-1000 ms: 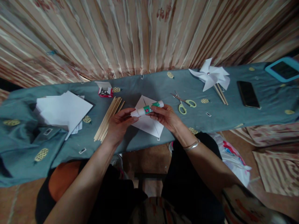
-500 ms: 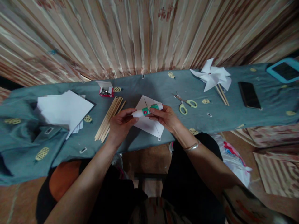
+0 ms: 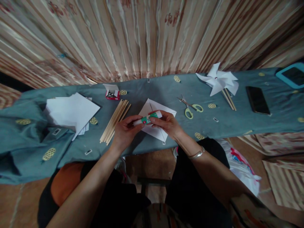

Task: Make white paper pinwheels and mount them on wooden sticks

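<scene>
A white and green glue stick point(image 3: 145, 120) is held level between my two hands, above a white paper square. My left hand point(image 3: 125, 129) pinches its white end on the left. Fingers of my right hand point(image 3: 167, 123) close around its green and white end. Beneath lies the paper square point(image 3: 155, 132), turned like a diamond, with dark lines running in from its corners; my hands cover part of it. Wooden sticks point(image 3: 114, 122) lie in a bundle just left of my left hand. Scissors with pale green handles point(image 3: 190, 107) rest open to the right of my right hand.
White paper sheets point(image 3: 71, 110) are stacked at the left. A small red box point(image 3: 112, 94) of shiny metal pieces stands open behind the sticks. At the right are paper pinwheels point(image 3: 217, 79) on sticks, a black phone point(image 3: 257, 99) and a blue-framed tablet point(image 3: 291, 76). A striped curtain point(image 3: 142, 41) hangs behind.
The glue stick has come slightly lower and tilts up more at its right end. Both hands keep hold of it. The whole view has shifted a little.
</scene>
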A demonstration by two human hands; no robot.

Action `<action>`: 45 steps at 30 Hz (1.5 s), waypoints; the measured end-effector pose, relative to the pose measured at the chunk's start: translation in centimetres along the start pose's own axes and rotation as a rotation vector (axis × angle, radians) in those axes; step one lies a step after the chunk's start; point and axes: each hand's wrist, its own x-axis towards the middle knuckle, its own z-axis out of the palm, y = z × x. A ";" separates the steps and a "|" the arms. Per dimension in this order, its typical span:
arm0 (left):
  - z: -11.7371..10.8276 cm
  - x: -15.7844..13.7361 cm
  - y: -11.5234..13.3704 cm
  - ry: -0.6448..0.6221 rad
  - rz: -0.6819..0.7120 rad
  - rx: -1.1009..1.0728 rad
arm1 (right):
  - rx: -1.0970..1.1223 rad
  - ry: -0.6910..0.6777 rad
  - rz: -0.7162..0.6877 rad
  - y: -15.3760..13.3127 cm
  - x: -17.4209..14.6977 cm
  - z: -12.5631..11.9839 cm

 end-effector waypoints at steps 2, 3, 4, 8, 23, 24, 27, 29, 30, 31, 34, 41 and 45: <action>-1.2 0.3 0.1 0.064 0.001 0.041 | 0.003 -0.010 -0.006 -0.3 -0.1 -0.2; -2.1 0.5 0.2 0.131 0.015 0.060 | 0.003 -0.008 -0.011 -0.4 -0.1 -0.4; -3.2 0.7 0.2 0.200 0.030 0.076 | 0.000 -0.002 -0.019 -0.6 -0.2 -0.6; -8.3 1.3 0.0 0.482 0.142 0.321 | -0.027 0.027 -0.044 -1.1 -0.2 -1.2; -10.7 -1.1 0.9 0.287 0.271 1.203 | -0.246 0.148 -0.190 -1.8 -0.1 -3.1; -10.0 -1.3 1.0 0.256 0.358 1.174 | -0.296 0.170 -0.219 -1.7 0.1 -3.5; -6.4 -2.1 0.5 0.039 0.623 1.028 | -0.450 0.212 -0.290 -1.3 0.2 -4.5; -3.6 -2.5 -0.3 -0.162 0.733 0.973 | -0.569 0.218 -0.312 -1.0 0.0 -5.0; -2.3 -2.6 -0.8 -0.243 0.765 0.978 | -0.633 0.215 -0.316 -0.8 -0.2 -5.1; -1.2 -2.6 -1.2 -0.291 0.775 0.978 | -0.694 0.209 -0.317 -0.7 -0.5 -5.3; 0.8 -2.1 -1.9 -0.379 0.758 0.957 | -0.834 0.158 -0.336 -0.5 -1.3 -5.6; 1.3 -0.5 -1.8 -0.421 0.737 0.972 | -0.959 0.045 -0.401 -0.2 -2.0 -6.1; 1.3 -0.7 -2.0 -0.414 0.768 0.967 | -0.998 0.024 -0.398 -0.2 -2.1 -6.2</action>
